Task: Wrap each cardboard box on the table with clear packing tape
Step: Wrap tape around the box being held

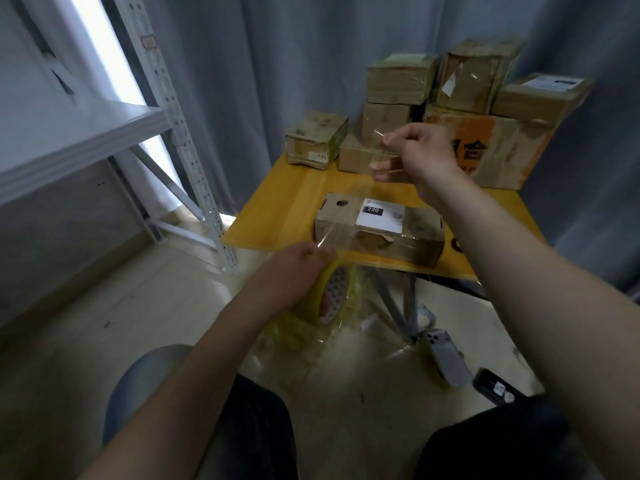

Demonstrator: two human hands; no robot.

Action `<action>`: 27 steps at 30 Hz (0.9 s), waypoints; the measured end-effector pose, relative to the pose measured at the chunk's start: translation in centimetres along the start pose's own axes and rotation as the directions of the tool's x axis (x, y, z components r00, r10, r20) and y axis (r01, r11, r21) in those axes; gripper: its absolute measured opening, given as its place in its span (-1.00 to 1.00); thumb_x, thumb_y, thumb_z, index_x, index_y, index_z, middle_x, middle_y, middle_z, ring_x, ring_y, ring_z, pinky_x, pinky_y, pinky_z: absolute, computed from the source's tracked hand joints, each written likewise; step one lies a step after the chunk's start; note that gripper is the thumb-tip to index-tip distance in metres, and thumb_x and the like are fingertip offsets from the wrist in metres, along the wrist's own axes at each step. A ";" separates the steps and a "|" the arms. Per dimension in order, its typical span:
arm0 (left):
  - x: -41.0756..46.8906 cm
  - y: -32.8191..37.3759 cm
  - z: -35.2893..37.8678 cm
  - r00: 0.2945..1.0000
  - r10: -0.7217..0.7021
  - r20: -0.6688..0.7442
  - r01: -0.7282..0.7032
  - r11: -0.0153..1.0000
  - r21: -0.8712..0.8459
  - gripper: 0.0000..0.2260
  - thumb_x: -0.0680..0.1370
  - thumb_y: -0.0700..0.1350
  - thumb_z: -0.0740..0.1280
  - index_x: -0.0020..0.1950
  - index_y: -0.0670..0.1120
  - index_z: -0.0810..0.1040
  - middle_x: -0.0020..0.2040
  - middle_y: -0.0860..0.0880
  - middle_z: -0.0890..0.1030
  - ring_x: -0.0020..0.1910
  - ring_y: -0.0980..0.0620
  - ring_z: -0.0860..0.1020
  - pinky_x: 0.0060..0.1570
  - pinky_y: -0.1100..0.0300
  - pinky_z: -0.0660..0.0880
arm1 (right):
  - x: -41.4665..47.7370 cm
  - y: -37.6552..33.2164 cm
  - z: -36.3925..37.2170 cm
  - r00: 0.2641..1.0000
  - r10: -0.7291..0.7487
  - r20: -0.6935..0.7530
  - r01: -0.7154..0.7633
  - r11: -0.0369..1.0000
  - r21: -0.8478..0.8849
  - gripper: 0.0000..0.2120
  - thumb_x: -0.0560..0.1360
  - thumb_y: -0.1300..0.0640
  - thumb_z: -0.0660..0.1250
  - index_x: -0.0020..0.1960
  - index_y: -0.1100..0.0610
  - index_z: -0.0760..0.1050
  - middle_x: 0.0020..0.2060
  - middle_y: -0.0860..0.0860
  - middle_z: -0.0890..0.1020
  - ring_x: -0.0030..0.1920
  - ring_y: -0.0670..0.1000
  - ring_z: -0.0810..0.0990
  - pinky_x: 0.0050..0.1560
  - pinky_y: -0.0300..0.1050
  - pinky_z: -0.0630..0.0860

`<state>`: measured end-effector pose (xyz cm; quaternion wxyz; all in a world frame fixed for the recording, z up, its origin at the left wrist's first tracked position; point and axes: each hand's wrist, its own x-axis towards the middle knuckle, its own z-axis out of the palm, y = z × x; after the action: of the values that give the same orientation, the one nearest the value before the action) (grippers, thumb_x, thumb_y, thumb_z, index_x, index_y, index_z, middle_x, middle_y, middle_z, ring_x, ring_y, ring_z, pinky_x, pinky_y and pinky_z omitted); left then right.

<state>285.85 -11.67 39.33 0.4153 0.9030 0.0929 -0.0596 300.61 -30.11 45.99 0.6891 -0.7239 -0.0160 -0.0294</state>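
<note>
A flat cardboard box (420, 233) with a white label reading 220 lies near the front edge of the yellow table (277, 216). Below that edge my left hand (294, 275) grips a yellowish roll of clear packing tape (334, 292). A strip of clear tape (349, 199) stretches from the roll up over the box. My right hand (415, 154) is raised above the far side of the box and pinches the free end of that strip.
Several taped cardboard boxes (474, 109) are stacked at the back of the table, with a small one (317, 140) at the back left. A metal shelf rack (156, 133) stands left. Crumpled tape (301, 334), a phone (446, 355) and a dark device (495, 386) lie on the floor.
</note>
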 end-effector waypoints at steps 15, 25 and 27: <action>4.2 1.8 -0.7 0.982 -0.107 0.154 0.146 0.951 -0.271 -0.72 0.63 0.15 0.33 0.20 -0.01 0.50 -0.41 0.09 0.66 -0.43 0.17 0.63 -0.50 0.31 0.49 | 8.2 3.2 3.6 0.991 0.097 0.091 -0.077 0.977 -0.201 -0.87 0.67 0.24 0.31 -0.04 0.20 0.56 -0.03 0.14 0.70 -0.20 0.14 0.77 -0.14 0.17 0.73; 5.0 1.6 -0.4 0.957 -0.106 0.268 0.197 0.920 -0.339 -0.85 0.65 0.06 0.32 -0.04 0.02 0.46 -0.54 0.18 0.58 -0.57 0.25 0.56 -0.61 0.38 0.41 | 9.7 6.4 4.0 0.974 0.195 0.115 -0.147 0.931 -0.334 -0.92 0.67 0.27 0.31 0.01 0.26 0.54 0.00 0.09 0.65 -0.30 0.09 0.74 -0.26 -0.04 0.72; 5.2 1.4 -0.3 0.955 -0.107 0.276 0.202 0.916 -0.345 -0.86 0.64 0.08 0.33 -0.01 0.04 0.49 -0.49 0.17 0.61 -0.53 0.24 0.59 -0.57 0.37 0.44 | 9.9 7.0 4.3 0.983 0.142 0.120 -0.074 0.891 -0.448 -0.89 0.67 0.25 0.31 0.04 0.28 0.57 -0.05 0.06 0.65 -0.26 0.03 0.73 -0.20 -0.07 0.72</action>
<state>291.22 -11.72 39.54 0.5800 0.7834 0.1207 -0.1880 311.07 -26.31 39.44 0.5043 -0.8612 -0.0200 0.0602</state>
